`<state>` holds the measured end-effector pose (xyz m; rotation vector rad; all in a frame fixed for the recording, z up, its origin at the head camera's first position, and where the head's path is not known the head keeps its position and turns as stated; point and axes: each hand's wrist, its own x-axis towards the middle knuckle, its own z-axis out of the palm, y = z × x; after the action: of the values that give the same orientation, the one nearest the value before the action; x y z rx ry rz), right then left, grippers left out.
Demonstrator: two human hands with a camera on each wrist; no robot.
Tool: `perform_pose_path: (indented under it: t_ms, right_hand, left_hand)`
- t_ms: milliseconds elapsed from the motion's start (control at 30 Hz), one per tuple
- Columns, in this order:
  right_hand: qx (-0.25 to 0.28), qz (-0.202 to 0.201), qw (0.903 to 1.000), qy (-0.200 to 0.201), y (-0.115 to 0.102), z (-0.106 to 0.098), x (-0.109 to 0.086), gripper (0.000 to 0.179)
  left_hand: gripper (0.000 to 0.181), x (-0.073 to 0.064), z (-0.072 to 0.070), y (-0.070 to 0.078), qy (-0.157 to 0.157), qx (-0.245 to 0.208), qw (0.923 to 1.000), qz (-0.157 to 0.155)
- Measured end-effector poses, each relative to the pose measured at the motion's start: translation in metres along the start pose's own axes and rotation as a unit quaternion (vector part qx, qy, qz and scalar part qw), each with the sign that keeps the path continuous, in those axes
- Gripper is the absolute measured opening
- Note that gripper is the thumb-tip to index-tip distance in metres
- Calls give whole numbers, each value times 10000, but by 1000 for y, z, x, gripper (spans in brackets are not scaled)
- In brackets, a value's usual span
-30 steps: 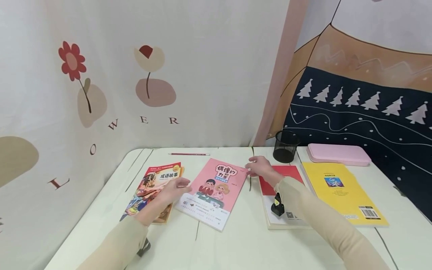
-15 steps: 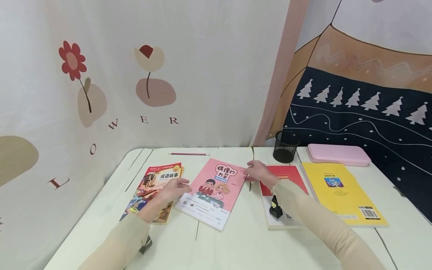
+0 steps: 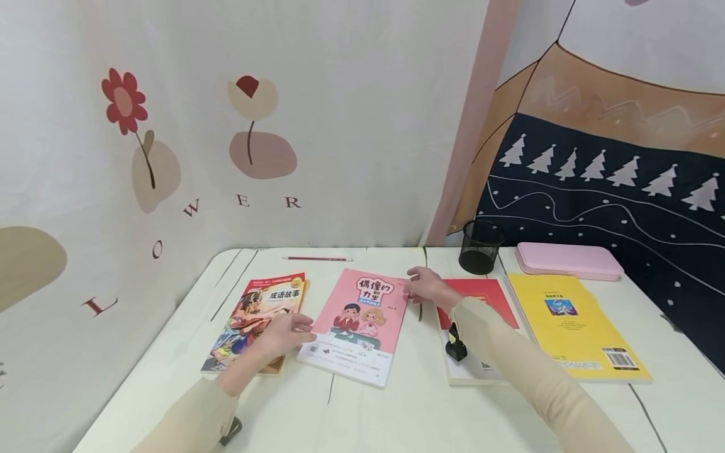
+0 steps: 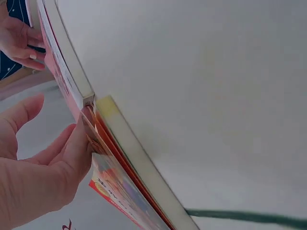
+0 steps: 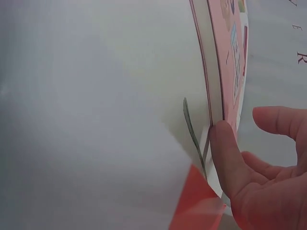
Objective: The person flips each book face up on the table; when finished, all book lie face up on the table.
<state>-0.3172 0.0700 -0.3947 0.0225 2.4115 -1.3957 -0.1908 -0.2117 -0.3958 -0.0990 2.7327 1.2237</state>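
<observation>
A pink book (image 3: 368, 299) with two cartoon children on its cover lies flat in the middle of the table, tilted slightly. At its lower left edge is my left hand (image 3: 286, 333), fingers loosely bent and touching the side; in the left wrist view those fingertips sit where the pink book (image 4: 62, 69) meets the neighbouring books. My right hand (image 3: 427, 286) is at the upper right corner. The right wrist view shows one finger pressed to the corner of the pink book (image 5: 231, 72), the thumb held apart. Partly behind my left forearm lies a colourful storybook (image 3: 255, 308) on another book.
Under my right forearm lies a red-and-white book (image 3: 487, 290), beside a yellow book (image 3: 589, 327). Behind them stand a black mesh pen holder (image 3: 480, 248) and a pink pencil case (image 3: 569, 260). A pencil (image 3: 318, 258) lies along the table's back edge.
The pink book has turned a little counterclockwise, its top shifting left and its bottom right. My right hand has moved left with the corner; my left hand has drawn slightly left and nearer.
</observation>
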Motion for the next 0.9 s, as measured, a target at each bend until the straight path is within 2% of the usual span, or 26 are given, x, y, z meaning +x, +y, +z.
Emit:
perform_pose_path:
  t_ms: [300, 433, 667, 900]
  right_hand:
    - [-257, -27, 9997, 22, -5, 2, 4, 48]
    - [-397, -102, 9992, -41, -5, 4, 9, 50]
    - [-480, -459, 9973, -328, -6, 5, 16, 47]
    - [-567, -501, 9962, -439, -10, 7, 18, 44]
  left_hand:
    - [31, -23, 1, -3, -89, 470, 9989, -14]
    - [31, -27, 2, -2, -184, 484, 9986, -72]
    - [35, -37, 1, 0, -386, 344, 9986, -96]
    - [40, -43, 1, -2, -531, 115, 9985, -45]
